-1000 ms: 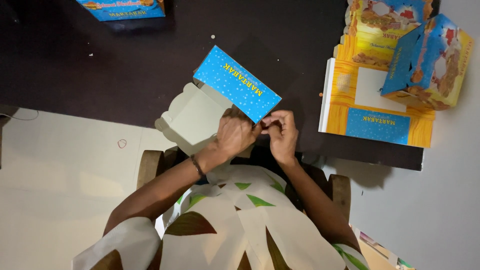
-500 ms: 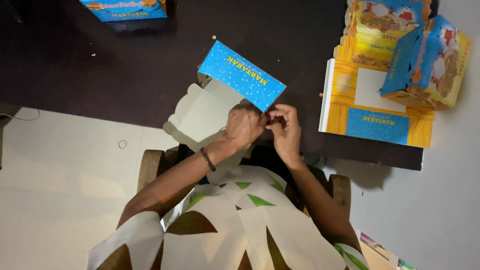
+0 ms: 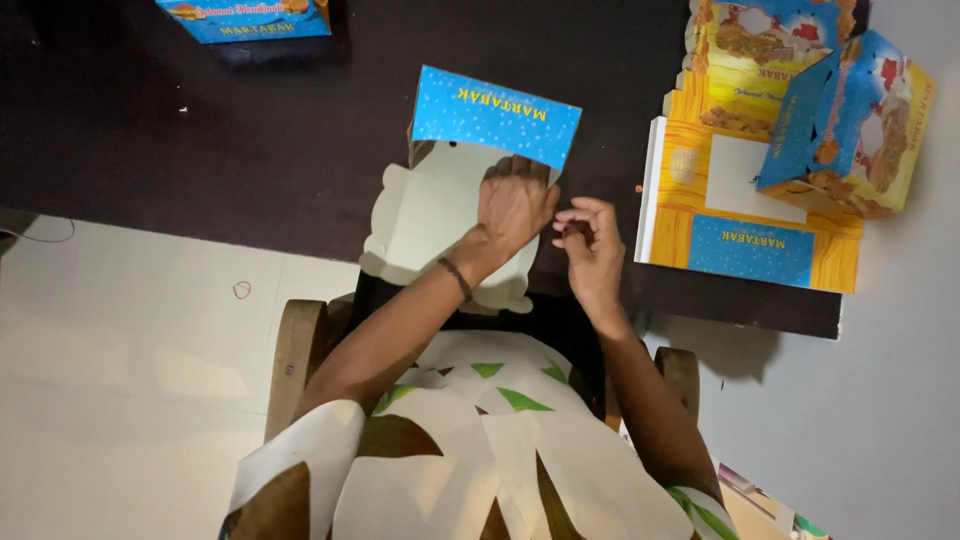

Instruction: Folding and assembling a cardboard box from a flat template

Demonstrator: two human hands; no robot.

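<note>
A flat cardboard box blank [image 3: 430, 215] lies on the dark table [image 3: 200, 130] in front of me, pale inside facing up, with its blue speckled panel [image 3: 495, 115] standing up at the far side. My left hand [image 3: 515, 205] rests on the blank just below the blue panel, fingers curled onto the card. My right hand [image 3: 590, 245] hovers just right of the blank near the table's front edge, its fingertips pinched together; nothing is visible between them. A dark band circles my left wrist.
A stack of flat orange and blue blanks [image 3: 745, 215] lies at the right, with folded boxes [image 3: 850, 125] on top. Another blue box [image 3: 245, 18] sits at the far left. Wooden chair arms [image 3: 295, 350] flank me. A red rubber band [image 3: 241, 290] lies on the floor.
The blank has turned so the blue panel lies nearly level and farther from me. My hands, pinched together at one corner before, have separated; the right hand has come off the card.
</note>
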